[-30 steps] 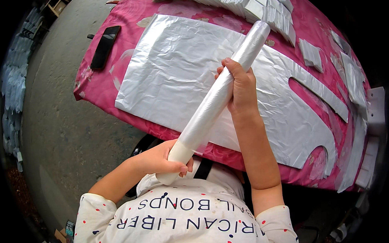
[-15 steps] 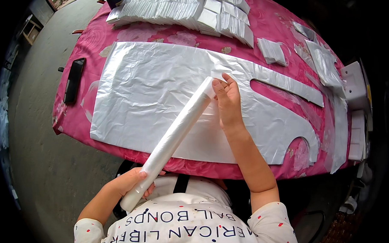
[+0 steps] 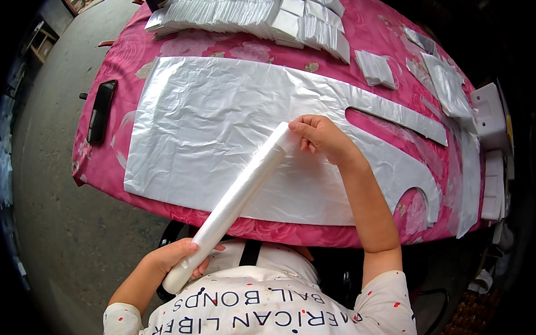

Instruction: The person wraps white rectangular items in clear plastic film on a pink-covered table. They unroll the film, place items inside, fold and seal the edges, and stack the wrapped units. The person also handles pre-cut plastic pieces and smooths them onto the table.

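Observation:
A long roll of whitish plastic film (image 3: 231, 201) lies slantwise in front of me, its lower end near my body and its upper end over the table. My left hand (image 3: 181, 257) is wrapped round the lower part. At the top, my right hand (image 3: 321, 139) pinches the film's edge between thumb and fingers, the other fingers curled. Beneath the roll spreads a flat white plastic sheet (image 3: 201, 111), wrinkled, with a long cut-out slot and a rounded notch toward its right end.
A pink flowered cloth (image 3: 246, 230) covers the table. Many folded white plastic packets (image 3: 227, 12) stand in rows at the back, with a smaller bundle (image 3: 375, 70) to their right. A black phone (image 3: 102, 111) lies at the left, and plastic pieces (image 3: 448, 87) lie at the right.
My right hand has moved a little down and turned, going from raised fingers to a closed pinch. The roll's upper end has dropped slightly. My left hand stays nearly in place.

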Motion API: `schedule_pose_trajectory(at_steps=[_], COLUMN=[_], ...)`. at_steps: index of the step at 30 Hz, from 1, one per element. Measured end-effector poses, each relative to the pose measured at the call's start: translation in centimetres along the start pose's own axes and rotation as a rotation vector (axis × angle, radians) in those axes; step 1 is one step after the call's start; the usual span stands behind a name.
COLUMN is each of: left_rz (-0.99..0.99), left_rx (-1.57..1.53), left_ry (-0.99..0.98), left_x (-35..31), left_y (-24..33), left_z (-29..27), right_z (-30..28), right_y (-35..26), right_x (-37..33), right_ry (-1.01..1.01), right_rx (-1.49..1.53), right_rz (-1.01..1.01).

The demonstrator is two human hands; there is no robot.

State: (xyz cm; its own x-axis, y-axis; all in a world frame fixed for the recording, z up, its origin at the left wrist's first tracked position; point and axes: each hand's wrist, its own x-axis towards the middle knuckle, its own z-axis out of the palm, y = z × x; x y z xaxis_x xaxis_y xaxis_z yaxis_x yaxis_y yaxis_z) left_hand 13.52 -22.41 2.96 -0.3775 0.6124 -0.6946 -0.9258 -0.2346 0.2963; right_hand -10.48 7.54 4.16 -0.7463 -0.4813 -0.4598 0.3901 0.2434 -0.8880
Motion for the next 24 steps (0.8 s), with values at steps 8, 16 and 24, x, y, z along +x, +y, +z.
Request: schedule_pose_trajectory(at_steps=[8, 16, 24], left_rz=[0.013, 0.042, 0.012], left_rx=[-0.007, 0.109, 0.128], left_ry=[-0.011, 0.05, -0.003], left_x=[-0.1, -0.3, 0.1], left_y=[-0.1, 0.6, 1.0], left_z=[0.0, 0.4, -0.4], right_z=[1.0, 1.7, -2.7], right_y=[0.0, 0.0, 0.8], right_x=[-0.6, -0.6, 0.1], right_ry=[-0.097, -0.008, 0.258], right_rx=[-0.067, -0.077, -0.106], right_rz=[-0.019, -0.056, -0.22])
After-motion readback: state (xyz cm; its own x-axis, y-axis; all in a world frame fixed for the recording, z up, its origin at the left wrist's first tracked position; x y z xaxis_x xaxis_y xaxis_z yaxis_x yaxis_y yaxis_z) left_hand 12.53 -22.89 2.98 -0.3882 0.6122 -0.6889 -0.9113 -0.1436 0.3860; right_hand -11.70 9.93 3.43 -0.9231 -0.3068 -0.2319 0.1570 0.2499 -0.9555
